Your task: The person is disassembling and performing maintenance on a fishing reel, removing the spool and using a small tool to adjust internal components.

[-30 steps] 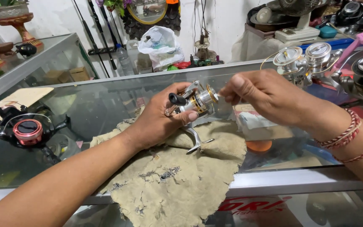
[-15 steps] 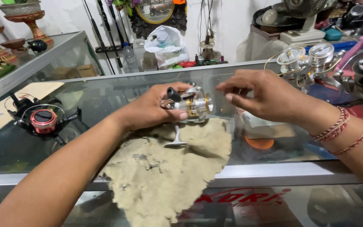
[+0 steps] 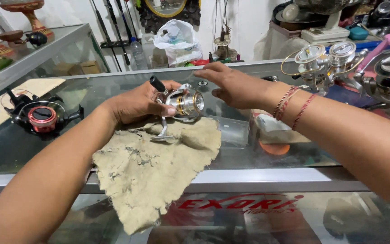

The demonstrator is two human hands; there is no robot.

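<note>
The left hand (image 3: 138,103) is grasping a silver reel (image 3: 182,103) over a tan cloth (image 3: 154,167) on the glass bench (image 3: 267,174), while the right hand (image 3: 233,83) is hovering released at its two o'clock, above a clear box (image 3: 231,131) and an orange disc (image 3: 274,148).

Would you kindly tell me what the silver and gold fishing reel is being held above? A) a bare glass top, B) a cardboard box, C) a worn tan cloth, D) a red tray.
C: the left hand holds the fishing reel over a worn tan cloth spread on the glass counter.
</note>
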